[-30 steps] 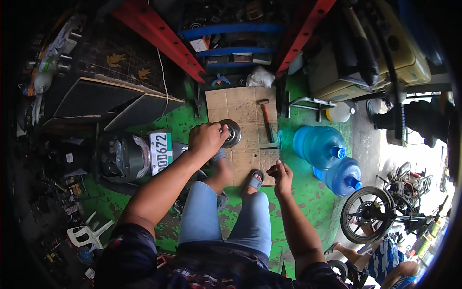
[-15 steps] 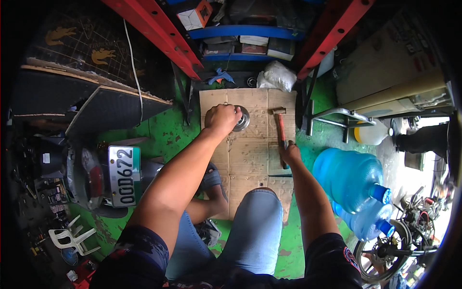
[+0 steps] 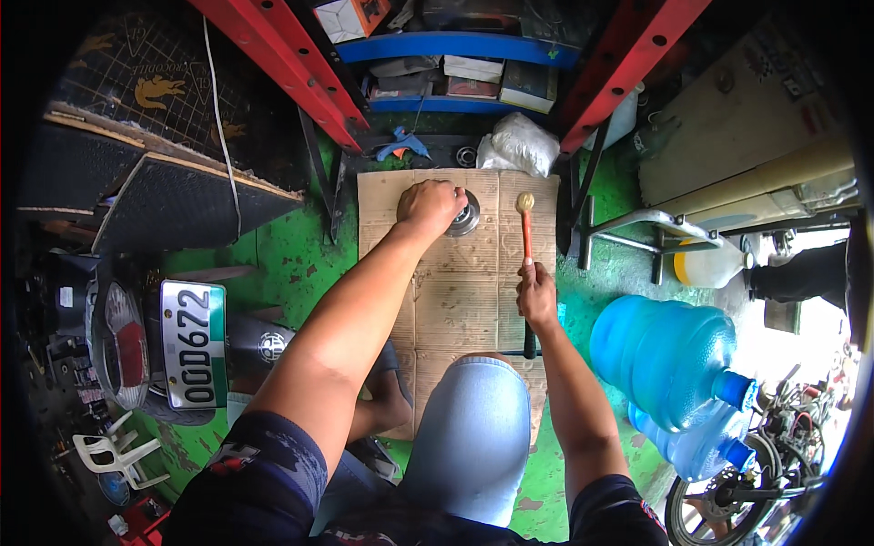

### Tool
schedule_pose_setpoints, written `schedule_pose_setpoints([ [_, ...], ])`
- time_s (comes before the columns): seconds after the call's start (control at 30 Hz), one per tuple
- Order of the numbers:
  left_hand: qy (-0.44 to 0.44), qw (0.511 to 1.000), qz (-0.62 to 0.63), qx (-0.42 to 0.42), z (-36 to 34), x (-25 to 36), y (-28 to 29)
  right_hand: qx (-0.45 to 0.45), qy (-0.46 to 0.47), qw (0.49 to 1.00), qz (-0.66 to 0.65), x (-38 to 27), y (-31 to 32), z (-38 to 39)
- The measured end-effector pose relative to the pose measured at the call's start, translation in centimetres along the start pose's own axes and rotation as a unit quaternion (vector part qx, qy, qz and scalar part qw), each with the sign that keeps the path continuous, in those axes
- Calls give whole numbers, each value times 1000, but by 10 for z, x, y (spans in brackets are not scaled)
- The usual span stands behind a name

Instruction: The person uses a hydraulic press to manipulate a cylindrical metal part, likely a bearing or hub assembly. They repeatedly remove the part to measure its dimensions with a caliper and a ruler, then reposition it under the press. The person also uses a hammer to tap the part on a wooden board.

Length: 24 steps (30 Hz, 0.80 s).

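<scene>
Hammer point(image 3: 527, 235) is gripped in the right hand point(image 3: 537, 291) while the left hand point(image 3: 431, 206) grasps a round metal part point(image 3: 467, 220).

Round metal part point(image 3: 469, 219): grey, disc-shaped, ringed around its centre, partly covered by the left hand point(image 3: 432, 207) over the far half of a cardboard sheet point(image 3: 460, 300).
Hammer point(image 3: 527, 235): pale metal head pointing away, orange-red shaft, black lower end, gripped mid-handle in the right hand point(image 3: 537, 296).

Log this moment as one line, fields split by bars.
left hand: holds disc | right hand: grips hammer by handle | cardboard: on green floor | blue jugs: to the right
</scene>
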<state>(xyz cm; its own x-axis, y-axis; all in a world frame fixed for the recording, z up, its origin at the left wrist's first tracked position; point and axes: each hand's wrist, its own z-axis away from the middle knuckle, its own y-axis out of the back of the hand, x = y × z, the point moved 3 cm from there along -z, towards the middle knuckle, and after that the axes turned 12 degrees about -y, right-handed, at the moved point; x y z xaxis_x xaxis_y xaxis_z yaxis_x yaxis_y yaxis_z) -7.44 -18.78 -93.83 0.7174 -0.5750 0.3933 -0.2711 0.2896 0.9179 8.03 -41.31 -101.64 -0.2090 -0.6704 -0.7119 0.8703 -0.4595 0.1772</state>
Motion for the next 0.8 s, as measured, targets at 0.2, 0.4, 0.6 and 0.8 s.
schedule_pose_setpoints([
  [0.2,16,1000,13,4,-1,1,-6,-87,-24,996,-28,-48,-30,28],
  [0.4,6,1000,12,7,1,2,-6,-79,-58,994,50,-38,-48,3],
  [0.6,-8,1000,16,18,10,1,1,-107,217,959,-149,-167,-24,89],
  [0.8,-14,999,6,41,15,3,-7,-33,-50,988,-141,-67,-30,28],
])
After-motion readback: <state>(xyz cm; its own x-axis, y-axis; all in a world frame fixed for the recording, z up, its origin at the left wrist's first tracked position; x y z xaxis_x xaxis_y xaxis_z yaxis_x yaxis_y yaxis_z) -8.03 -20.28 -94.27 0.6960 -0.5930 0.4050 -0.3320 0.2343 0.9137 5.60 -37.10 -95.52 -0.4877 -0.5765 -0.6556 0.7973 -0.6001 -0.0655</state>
